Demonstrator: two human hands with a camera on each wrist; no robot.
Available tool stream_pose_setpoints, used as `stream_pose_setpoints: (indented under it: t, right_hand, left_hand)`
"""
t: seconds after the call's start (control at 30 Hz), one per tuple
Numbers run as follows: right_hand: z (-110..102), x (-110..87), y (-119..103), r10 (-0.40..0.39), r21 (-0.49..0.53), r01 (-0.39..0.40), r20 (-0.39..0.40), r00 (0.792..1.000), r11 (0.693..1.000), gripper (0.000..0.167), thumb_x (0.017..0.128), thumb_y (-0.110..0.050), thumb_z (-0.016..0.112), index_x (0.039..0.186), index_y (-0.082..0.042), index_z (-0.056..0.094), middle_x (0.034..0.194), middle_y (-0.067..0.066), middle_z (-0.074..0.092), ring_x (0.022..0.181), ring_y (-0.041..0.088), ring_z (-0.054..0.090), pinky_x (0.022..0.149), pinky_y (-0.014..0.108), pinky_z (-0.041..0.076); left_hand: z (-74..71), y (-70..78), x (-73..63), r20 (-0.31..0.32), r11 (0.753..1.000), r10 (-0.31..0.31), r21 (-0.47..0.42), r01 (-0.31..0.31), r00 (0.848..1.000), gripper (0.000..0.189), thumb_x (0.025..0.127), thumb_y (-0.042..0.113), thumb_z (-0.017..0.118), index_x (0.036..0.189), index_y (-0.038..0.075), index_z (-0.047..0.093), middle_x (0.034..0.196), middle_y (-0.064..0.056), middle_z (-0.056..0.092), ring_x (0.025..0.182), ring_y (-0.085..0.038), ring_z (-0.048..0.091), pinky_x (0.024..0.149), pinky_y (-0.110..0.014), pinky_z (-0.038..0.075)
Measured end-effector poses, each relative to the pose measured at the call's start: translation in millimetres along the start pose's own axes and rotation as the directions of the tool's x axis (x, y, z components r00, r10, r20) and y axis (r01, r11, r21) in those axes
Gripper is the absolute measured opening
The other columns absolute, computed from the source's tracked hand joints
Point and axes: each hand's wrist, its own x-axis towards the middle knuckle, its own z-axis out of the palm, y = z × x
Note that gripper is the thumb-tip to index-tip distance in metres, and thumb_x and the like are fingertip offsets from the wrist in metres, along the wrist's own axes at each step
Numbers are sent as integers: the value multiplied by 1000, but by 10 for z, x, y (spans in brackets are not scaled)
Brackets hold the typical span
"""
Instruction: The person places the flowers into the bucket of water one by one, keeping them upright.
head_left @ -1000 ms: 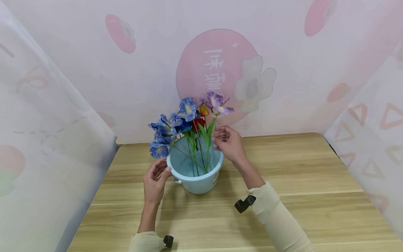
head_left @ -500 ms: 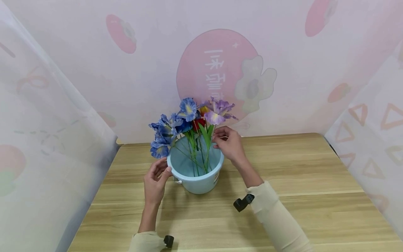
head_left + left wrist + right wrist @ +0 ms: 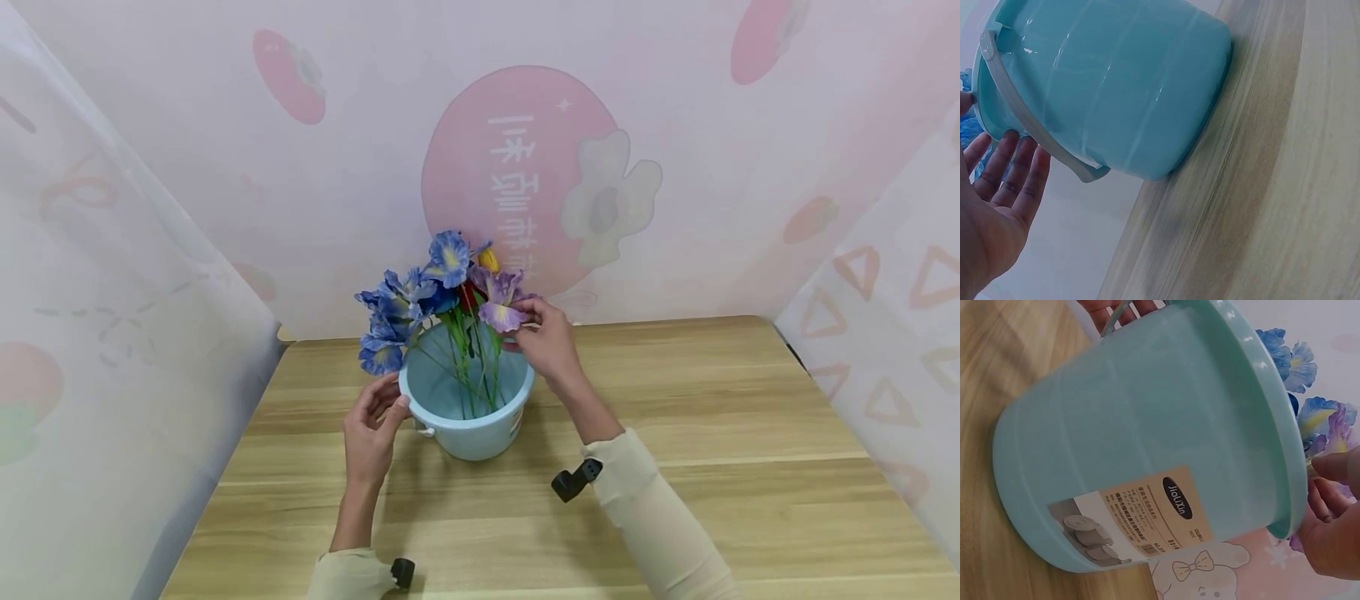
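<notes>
A light blue plastic bucket (image 3: pixel 468 442) stands on the wooden table with artificial flowers leaning in it. My left hand (image 3: pixel 367 437) holds its left rim between thumb and fingers; in the left wrist view, the fingertips meet the rim beside the pale handle (image 3: pixel 1035 128). At the right rim, my right hand (image 3: pixel 551 346) pinches a purple iris (image 3: pixel 501 310) just below its bloom, the stem partly hidden by the fingers. Blue irises (image 3: pixel 393 308) spread over the left side. Between them and the purple bloom show a red flower (image 3: pixel 468 297) and a yellow tulip (image 3: pixel 489 260).
The wood-grain table (image 3: pixel 712 467) extends to both sides of the bucket. Behind it rises a pink and white printed backdrop (image 3: pixel 360 167). A paper label (image 3: pixel 1154 515) is on the bucket's side in the right wrist view.
The purple iris has come down and slightly left, its bloom now right beside my right fingers. My left hand and the bucket stay in place.
</notes>
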Motion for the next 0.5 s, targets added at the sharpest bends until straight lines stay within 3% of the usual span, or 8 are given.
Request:
stream_pose_setpoints:
  t: [0.5]
  right_hand:
    - [-125,-79,-30,14,-18,-13,30,999,1000,37,98,6,65,135,3,65,130,26,70,107,45,75,77,32,69]
  left_hand:
    - [-2,-20,8,-3,1000,1,4,-1,1000,39,99,-7,70,137,-8,65,119,-21,73,98,-7,75,75,-23,66]
